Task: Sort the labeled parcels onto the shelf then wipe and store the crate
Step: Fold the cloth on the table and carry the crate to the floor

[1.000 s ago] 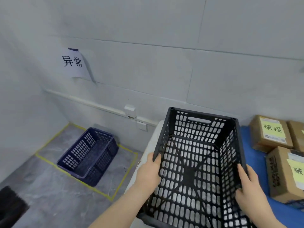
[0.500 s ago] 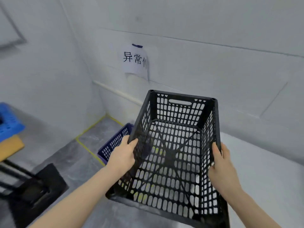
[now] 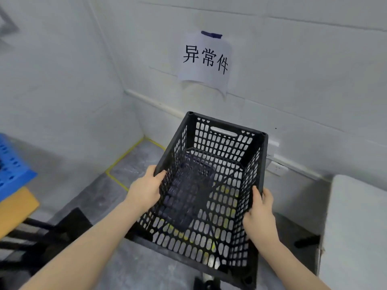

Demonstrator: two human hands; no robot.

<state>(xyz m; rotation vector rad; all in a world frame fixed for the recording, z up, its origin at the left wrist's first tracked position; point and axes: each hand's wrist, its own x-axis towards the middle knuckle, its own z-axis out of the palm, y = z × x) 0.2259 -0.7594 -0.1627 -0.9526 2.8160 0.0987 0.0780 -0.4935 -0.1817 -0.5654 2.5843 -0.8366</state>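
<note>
A: Step in hand?

B: Storing, it is judged. The crate (image 3: 228, 124) is seen empty and no parcels are in view. Wiping can't be confirmed.

A: Where is it?

B: It is held in the air over the floor corner marked by yellow tape (image 3: 125, 153), below the wall sign (image 3: 206, 57), with its far end tilted up. A blue crate (image 3: 184, 197) is seen through its mesh base, under it.

A: Hands?

B: The left hand (image 3: 146, 189) is wrapped round the left rim. The right hand (image 3: 259, 212) is wrapped round the right rim, nearer the body. Nothing else is held.

A: Next move?

B: Lowering is probably called for. The crate should be levelled and lined up over the blue one, so that it can be nested or stacked inside the tape. A corner may catch if the tilt is not taken out first.
</note>
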